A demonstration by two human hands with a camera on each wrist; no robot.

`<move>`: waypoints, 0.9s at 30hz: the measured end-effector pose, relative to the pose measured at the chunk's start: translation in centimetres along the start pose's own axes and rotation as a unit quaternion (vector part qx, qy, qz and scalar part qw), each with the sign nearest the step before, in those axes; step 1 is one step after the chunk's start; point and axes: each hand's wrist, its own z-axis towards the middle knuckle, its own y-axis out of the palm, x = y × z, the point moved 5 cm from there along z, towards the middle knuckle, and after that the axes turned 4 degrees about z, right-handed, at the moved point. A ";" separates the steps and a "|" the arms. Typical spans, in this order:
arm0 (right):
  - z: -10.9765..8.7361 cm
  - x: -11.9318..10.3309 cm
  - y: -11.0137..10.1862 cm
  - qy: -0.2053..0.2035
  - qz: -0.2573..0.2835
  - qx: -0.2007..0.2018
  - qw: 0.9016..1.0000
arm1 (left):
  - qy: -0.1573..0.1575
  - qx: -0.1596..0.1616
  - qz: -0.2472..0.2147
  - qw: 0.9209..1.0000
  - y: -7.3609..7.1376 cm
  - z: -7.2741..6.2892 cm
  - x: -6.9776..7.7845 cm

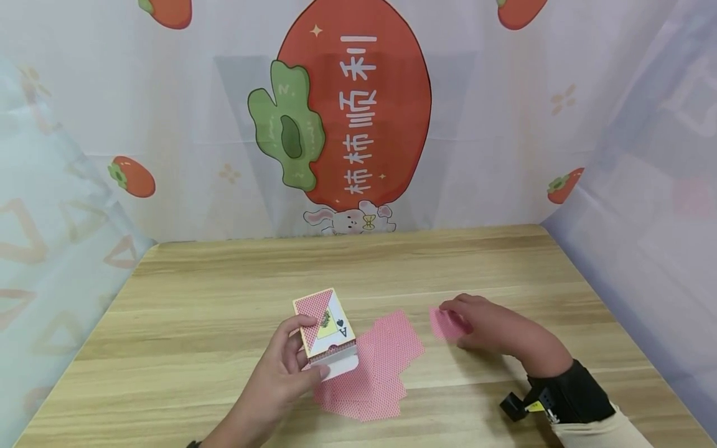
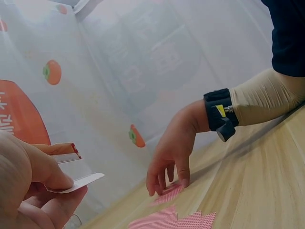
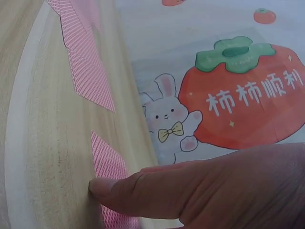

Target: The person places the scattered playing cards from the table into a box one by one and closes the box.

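In the head view my left hand (image 1: 280,367) grips a playing-card box (image 1: 327,320) with an ace of spades on its face. The fingers lie along its left side and the thumb presses the white end flap (image 2: 86,180). What the box holds inside is hidden. Beneath and right of it, red-and-white patterned playing cards (image 1: 386,348) lie spread and overlapping, backs up. My right hand (image 1: 484,326) pinches a separate playing card (image 1: 439,323) at the table, fingertips at its far side and thumb (image 3: 107,188) at its near edge. That card is partly covered by the hand.
The wooden table (image 1: 213,292) meets a white printed curtain (image 1: 476,155) at its back edge, with more curtain on both sides. A black wrist camera (image 1: 512,407) sticks out from the right wristband, low over the table.
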 end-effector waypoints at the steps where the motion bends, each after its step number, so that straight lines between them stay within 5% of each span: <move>1: 0.0 -0.1 0.0 0.001 -0.003 -0.001 1.000 | 0.000 0.001 0.000 1.000 0.0 0.0 0.0; 27: -0.3 -0.7 0.4 0.045 0.055 -0.039 0.997 | -0.005 0.003 0.000 1.000 0.0 -0.1 0.1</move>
